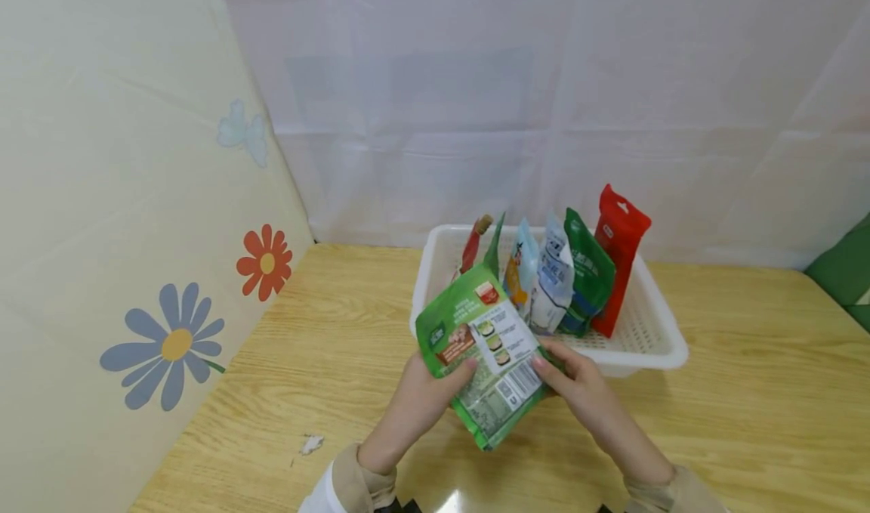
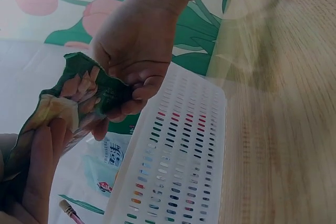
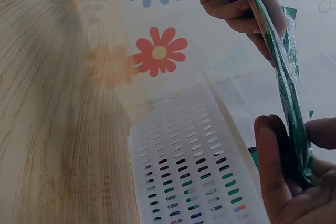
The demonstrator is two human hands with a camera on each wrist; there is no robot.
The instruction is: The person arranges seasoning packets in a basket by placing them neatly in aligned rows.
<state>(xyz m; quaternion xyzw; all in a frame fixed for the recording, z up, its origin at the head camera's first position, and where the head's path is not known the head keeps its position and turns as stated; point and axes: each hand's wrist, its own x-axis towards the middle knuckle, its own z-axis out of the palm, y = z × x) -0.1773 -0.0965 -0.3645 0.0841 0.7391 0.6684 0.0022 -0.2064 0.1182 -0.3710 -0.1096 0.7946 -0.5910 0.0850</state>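
Note:
Both hands hold a green seasoning pouch [image 1: 499, 347], tilted above the front left of a white basket [image 1: 662, 356]. My left hand [image 1: 424, 388] grips its left edge, thumb on the printed face and fingers behind. On the lower right edge, my right hand [image 1: 578, 373] pinches it between thumb and fingers. The left wrist view shows the pouch's other side [image 2: 79, 90], with a food picture and the fingers against it. Edge-on in the right wrist view, the pouch [image 3: 287, 98] looks thin.
In the basket stand a red packet [image 1: 620, 248], a dark green pouch [image 1: 587, 271], a white-blue bag [image 1: 552, 279], a light blue packet [image 1: 522, 260] and a red pouch with a gold cap [image 1: 476, 241]. A wooden table [image 1: 326, 332] lies beneath; curtains [image 1: 421, 120] hang behind.

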